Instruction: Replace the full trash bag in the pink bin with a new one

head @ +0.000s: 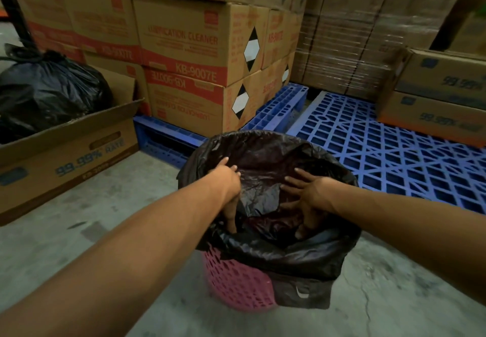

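Observation:
The pink perforated bin [236,281] stands on the concrete floor in front of me. A black trash bag [263,157] lines it, its edge folded over the rim. Both my hands reach inside the bag. My left hand [230,189] presses its fingers down along the left inner wall. My right hand [306,199] lies spread flat against the plastic on the right side, fingers apart. A tied, full black trash bag [50,91] sits in an open cardboard box [65,152] at the left.
Stacked cardboard boxes [184,55] rise right behind the bin on a blue pallet [163,136]. Another blue plastic pallet [381,152] lies on the floor to the right, with more boxes [434,99] on it. Bare concrete floor [118,205] lies between the bin and the open box.

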The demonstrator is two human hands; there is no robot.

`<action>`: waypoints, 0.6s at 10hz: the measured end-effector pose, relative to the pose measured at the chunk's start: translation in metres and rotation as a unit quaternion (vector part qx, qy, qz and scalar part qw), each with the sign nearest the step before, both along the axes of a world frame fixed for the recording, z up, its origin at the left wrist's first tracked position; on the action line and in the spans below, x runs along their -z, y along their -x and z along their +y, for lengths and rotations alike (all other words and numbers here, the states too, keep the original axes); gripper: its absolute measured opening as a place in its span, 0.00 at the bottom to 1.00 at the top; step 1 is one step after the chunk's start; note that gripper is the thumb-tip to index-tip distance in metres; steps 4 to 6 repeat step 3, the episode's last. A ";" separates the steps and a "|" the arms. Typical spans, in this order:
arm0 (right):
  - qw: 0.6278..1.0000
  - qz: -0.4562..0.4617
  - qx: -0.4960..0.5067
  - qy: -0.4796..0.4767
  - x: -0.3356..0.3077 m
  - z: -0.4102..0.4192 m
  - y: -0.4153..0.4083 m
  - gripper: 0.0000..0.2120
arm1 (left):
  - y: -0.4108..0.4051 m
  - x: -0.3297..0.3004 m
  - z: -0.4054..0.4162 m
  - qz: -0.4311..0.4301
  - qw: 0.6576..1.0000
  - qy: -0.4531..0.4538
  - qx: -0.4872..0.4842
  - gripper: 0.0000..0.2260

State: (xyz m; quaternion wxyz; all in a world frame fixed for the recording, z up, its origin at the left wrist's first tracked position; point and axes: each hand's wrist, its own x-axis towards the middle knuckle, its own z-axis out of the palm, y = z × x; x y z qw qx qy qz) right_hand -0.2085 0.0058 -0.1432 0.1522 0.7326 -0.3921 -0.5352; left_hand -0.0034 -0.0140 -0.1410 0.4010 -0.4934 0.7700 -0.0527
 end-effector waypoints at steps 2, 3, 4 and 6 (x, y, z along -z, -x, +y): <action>0.983 -0.129 0.125 -0.037 -0.024 0.013 -0.011 0.43 | 0.008 -0.027 0.010 0.099 0.994 -0.035 0.032 0.47; 0.947 -0.265 0.181 -0.032 -0.060 0.035 -0.015 0.38 | 0.010 -0.056 0.024 0.273 0.957 0.057 0.084 0.27; 0.947 -0.265 0.181 -0.032 -0.060 0.035 -0.015 0.38 | 0.010 -0.056 0.024 0.273 0.957 0.057 0.084 0.27; 0.947 -0.265 0.181 -0.032 -0.060 0.035 -0.015 0.38 | 0.010 -0.056 0.024 0.273 0.957 0.057 0.084 0.27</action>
